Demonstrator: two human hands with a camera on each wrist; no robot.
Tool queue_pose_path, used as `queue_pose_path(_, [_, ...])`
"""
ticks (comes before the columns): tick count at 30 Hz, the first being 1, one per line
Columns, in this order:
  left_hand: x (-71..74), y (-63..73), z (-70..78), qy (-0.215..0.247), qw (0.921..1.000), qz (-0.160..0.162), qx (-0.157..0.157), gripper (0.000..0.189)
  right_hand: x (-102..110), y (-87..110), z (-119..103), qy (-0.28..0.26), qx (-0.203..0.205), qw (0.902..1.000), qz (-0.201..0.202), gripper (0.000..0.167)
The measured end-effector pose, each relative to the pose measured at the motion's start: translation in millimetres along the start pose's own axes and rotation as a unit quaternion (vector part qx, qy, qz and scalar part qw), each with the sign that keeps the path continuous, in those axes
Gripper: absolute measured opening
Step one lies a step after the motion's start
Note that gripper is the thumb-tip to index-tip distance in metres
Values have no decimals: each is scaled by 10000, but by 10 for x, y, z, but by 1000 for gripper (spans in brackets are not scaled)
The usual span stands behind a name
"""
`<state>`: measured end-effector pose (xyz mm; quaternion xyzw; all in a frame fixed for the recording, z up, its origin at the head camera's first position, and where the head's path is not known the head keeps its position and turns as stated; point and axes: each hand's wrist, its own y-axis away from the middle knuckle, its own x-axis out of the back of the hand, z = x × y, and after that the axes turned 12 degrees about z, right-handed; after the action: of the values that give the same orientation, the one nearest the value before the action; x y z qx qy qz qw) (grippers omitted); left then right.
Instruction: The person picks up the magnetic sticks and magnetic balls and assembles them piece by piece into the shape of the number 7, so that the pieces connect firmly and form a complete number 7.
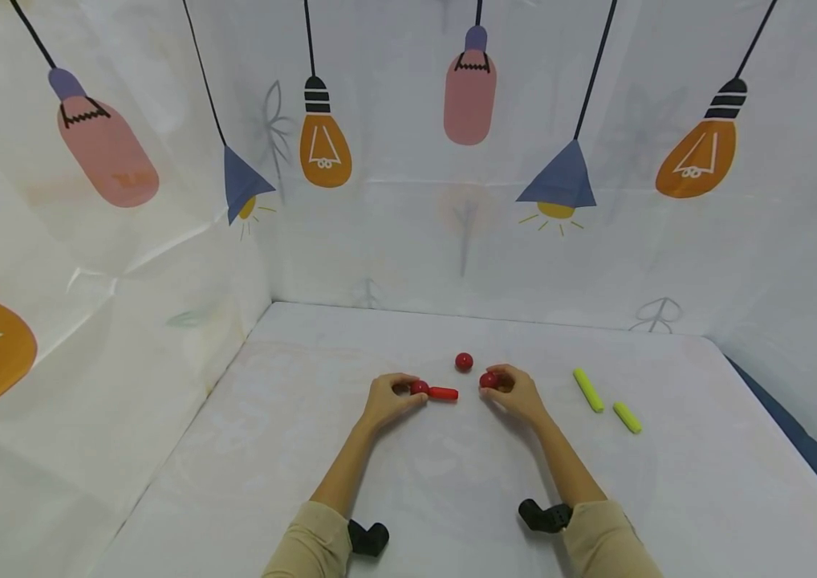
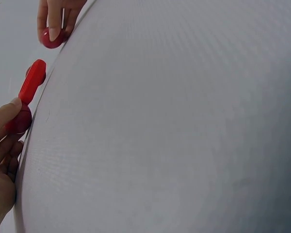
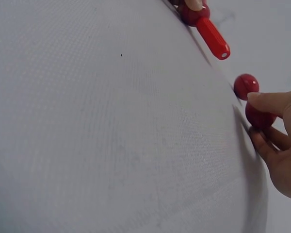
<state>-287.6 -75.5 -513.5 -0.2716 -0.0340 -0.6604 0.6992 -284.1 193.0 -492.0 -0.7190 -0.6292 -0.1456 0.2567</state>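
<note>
My left hand (image 1: 388, 399) pinches a dark red ball (image 1: 419, 387) between thumb and fingers. From that ball a bright red rod (image 1: 443, 393) sticks out to the right, its far end pale in the middle in the right wrist view. Across a small gap, my right hand (image 1: 517, 391) grips another dark red ball (image 1: 488, 380) by thumb and fingertips, level with the rod's free end. A third red ball (image 1: 464, 362) lies on the table behind the gap between both hands. The right wrist view shows this loose ball (image 3: 246, 87) just past the right thumb.
Two yellow-green rods, a longer one (image 1: 588, 391) and a shorter one (image 1: 627, 417), lie to the right of my right hand. The white table (image 1: 271, 449) meets a lamp-printed sheet (image 1: 394, 241) at the back and left. Black mounts (image 1: 368, 539) sit at both wrists.
</note>
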Motion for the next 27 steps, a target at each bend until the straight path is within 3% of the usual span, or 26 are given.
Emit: queue_pose_path(27, [3,4,1,52,10000,24,-25,33,-54,83,-41,-29,61,10000,-71,41])
